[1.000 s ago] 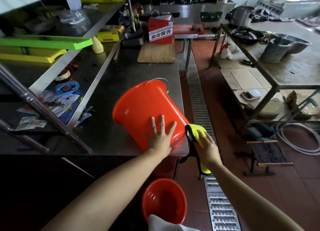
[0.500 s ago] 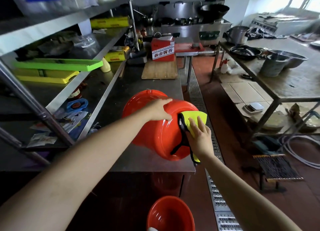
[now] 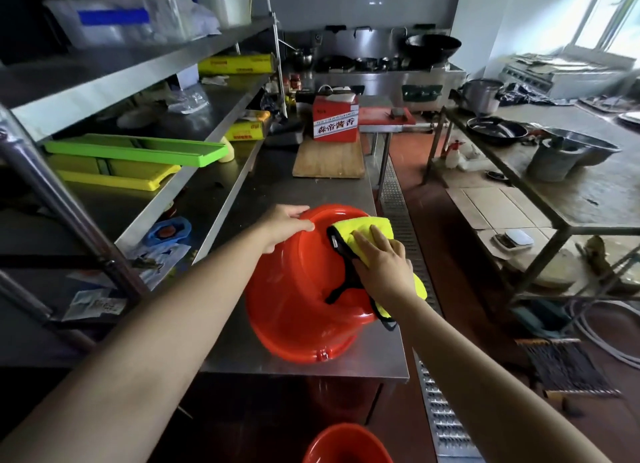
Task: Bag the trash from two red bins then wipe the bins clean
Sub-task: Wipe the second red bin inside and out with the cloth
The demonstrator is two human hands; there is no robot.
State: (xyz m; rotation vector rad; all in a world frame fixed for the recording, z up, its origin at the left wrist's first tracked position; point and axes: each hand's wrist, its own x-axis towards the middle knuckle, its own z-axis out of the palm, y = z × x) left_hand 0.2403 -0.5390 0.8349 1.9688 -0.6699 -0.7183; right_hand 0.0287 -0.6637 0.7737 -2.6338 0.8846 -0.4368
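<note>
A red bin (image 3: 298,299) stands upside down on the steel counter (image 3: 304,362), tilted with its base toward me. My left hand (image 3: 287,225) grips the far edge of its base. My right hand (image 3: 381,268) presses a yellow cloth with black trim (image 3: 367,230) flat against the upturned base, fingers straight. A second red bin (image 3: 346,445) stands open on the floor below the counter's near end, cut off by the frame's bottom edge.
A wooden board (image 3: 329,159) and a red carton (image 3: 335,123) sit farther along the counter. Shelves on the left hold green and yellow trays (image 3: 135,150). A floor drain grate (image 3: 440,414) runs along the aisle; a steel table (image 3: 568,199) with pots stands at right.
The bin has been tipped over further, base now facing up. My left hand moved from its side to the base edge. My right hand carried the cloth up onto the base.
</note>
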